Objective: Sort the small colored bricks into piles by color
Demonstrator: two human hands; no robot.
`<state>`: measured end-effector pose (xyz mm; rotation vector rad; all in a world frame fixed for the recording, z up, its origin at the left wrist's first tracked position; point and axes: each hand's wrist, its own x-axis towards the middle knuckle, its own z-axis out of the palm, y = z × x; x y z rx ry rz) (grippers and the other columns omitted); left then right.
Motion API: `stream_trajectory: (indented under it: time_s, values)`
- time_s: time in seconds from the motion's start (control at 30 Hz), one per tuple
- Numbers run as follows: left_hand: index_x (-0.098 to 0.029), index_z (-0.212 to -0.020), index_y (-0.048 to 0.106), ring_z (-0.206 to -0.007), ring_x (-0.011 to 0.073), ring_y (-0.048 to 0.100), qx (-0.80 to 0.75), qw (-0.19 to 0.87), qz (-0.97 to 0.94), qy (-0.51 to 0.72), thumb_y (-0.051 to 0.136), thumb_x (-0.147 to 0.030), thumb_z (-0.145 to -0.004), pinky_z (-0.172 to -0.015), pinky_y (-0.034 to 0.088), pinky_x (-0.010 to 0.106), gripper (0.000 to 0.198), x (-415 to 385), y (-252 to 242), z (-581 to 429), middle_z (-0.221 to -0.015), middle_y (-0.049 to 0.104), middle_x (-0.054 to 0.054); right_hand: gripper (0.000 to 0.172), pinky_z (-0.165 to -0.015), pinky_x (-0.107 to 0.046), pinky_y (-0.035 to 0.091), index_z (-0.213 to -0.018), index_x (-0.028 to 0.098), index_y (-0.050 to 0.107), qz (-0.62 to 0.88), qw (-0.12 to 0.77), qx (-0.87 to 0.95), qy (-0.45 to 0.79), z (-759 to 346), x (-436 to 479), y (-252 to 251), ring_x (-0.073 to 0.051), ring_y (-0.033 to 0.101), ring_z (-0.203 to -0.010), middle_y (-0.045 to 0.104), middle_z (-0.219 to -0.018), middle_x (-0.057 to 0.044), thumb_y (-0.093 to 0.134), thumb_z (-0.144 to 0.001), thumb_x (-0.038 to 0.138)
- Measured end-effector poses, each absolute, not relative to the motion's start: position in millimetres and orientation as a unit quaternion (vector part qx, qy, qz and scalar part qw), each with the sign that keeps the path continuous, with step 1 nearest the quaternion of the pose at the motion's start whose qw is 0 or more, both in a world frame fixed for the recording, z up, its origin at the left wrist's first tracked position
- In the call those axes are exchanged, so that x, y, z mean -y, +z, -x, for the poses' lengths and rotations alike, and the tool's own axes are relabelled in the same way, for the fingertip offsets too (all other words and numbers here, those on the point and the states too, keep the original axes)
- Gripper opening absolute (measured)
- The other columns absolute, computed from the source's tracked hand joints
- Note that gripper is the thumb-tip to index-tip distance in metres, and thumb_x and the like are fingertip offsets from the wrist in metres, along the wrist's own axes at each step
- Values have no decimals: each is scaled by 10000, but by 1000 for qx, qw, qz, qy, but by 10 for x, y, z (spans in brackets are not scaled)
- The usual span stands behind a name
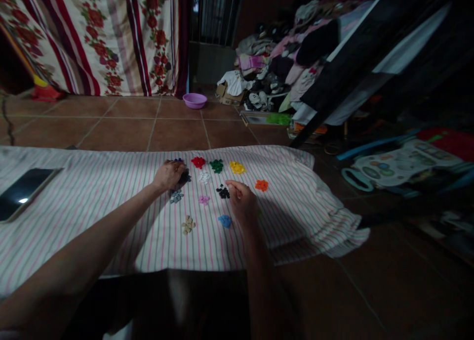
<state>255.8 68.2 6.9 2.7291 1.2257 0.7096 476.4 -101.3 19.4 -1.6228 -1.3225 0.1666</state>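
Observation:
Small piles of coloured pieces lie on a striped cloth (148, 231). My left hand (169, 175) is down at a dark pile (187, 177), just above the grey pile (177, 196); its fingertips are hidden. My right hand (241, 197) is curled beside the black pile (222, 191), thumb and finger together; anything between them is too small to tell. Red (198, 162), green (216, 166), yellow (237, 167) and white (204, 177) piles sit farther back. Orange (261, 185) is to the right; pink (203, 200), blue (224, 221) and tan (188, 225) are nearer.
A phone (24, 191) lies at the cloth's left. Beyond, on the tiled floor, are a purple basin (195, 101), a cardboard box (228, 95) and heaped clothes (285, 58). A floral curtain (92, 38) hangs behind.

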Motion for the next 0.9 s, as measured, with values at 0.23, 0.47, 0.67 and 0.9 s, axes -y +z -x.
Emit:
stream_trajectory:
  time_s: [0.23, 0.47, 0.67, 0.9]
  values:
    - [-200, -971, 714, -1028, 223, 637, -441, 74, -868, 217, 396, -241, -854, -951, 483, 361, 342, -628, 200, -2644, -1062, 723, 58, 316, -813, -328, 553, -915, 198, 728, 668, 511, 536, 75, -4727, 1003, 230, -216, 685, -929, 744, -965, -80, 438, -863, 311]
    - [-217, -1097, 705, -1014, 135, 657, -427, 143, -886, 106, 375, -75, -763, -926, 473, 201, 490, -469, 355, -2968, -1113, 718, 3, 324, -854, -321, 540, -943, 190, 727, 671, 517, 522, 97, -4727, 1022, 265, -204, 683, -945, 742, -990, -74, 444, -855, 322]
    - [-247, -1098, 712, -1039, 196, 641, -430, 101, -894, 79, 444, -120, -768, -939, 474, 274, 443, -517, 327, -3100, -1107, 721, 18, 329, -816, -319, 542, -924, 192, 726, 677, 520, 510, 102, -4735, 1032, 292, -204, 684, -901, 744, -969, -74, 444, -846, 342]
    - [-266, -1082, 712, -1070, 210, 606, -425, 58, -901, 73, 471, -156, -768, -977, 452, 335, 411, -568, 282, -3166, -1167, 693, 23, 332, -782, -308, 541, -915, 181, 727, 679, 523, 505, 107, -4740, 1036, 301, -197, 686, -854, 744, -941, -78, 443, -845, 339]
